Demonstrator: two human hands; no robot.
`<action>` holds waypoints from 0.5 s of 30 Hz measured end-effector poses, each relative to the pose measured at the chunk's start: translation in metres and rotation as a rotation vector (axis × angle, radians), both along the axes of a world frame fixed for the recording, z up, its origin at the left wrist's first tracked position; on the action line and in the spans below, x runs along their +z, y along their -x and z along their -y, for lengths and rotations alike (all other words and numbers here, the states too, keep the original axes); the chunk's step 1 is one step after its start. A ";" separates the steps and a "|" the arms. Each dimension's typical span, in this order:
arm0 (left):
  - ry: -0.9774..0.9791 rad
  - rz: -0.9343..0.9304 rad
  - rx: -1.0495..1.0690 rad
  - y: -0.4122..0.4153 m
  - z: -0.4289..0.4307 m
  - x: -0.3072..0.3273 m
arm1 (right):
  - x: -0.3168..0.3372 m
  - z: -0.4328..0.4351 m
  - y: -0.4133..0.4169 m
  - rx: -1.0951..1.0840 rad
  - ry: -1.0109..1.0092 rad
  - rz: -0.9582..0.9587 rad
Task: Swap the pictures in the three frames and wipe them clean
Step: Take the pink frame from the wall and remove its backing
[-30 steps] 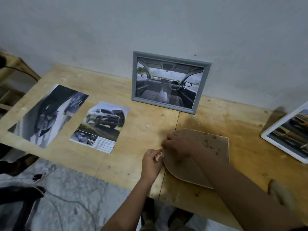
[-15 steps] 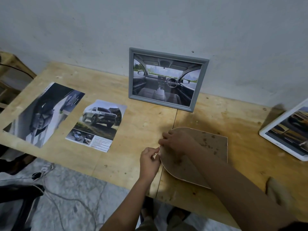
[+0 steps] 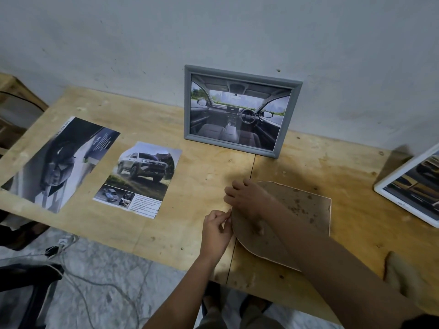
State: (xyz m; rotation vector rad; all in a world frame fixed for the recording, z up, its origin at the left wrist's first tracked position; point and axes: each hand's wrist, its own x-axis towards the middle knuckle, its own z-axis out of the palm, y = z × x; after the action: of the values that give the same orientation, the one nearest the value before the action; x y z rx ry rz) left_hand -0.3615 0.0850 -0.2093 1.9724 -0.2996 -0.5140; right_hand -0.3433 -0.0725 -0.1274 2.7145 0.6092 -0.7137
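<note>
Near tabletop [image 3: 202, 162] front edge, L hand [image 3: 217, 230] pinches left rim of backing [image 3: 297, 210]: flat brown fibreboard, speckled, rounded corners. R hand [image 3: 247, 200] lies on it, fingers curled at same rim. Left side: SUV print [image 3: 140, 179], dark print [image 3: 59, 162], glossy, flat. Back edge: grey frame [image 3: 242, 110] stands vs. wall [image 3: 237, 32].
</note>
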 end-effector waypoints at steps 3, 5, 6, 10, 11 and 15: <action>-0.010 0.015 0.002 -0.002 -0.001 -0.001 | -0.005 0.000 -0.001 0.001 0.009 0.030; -0.037 0.028 0.011 -0.002 0.000 -0.001 | -0.007 -0.001 -0.001 -0.005 0.006 0.038; -0.051 0.033 0.018 -0.002 0.001 0.000 | -0.008 -0.001 -0.001 -0.004 0.004 0.038; -0.077 0.040 0.015 -0.004 0.002 0.002 | -0.005 -0.001 0.001 0.011 0.016 0.009; -0.088 0.052 0.005 -0.006 0.002 0.001 | -0.002 0.000 0.000 0.007 0.019 0.012; -0.135 0.112 -0.034 -0.013 0.003 0.001 | 0.020 0.009 -0.006 -0.101 -0.056 0.000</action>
State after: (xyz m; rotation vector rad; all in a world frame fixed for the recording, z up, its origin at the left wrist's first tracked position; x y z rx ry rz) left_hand -0.3488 0.0820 -0.2082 2.1343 -0.3776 -0.4566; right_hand -0.3372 -0.0818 -0.1071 2.8141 0.5030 -0.7308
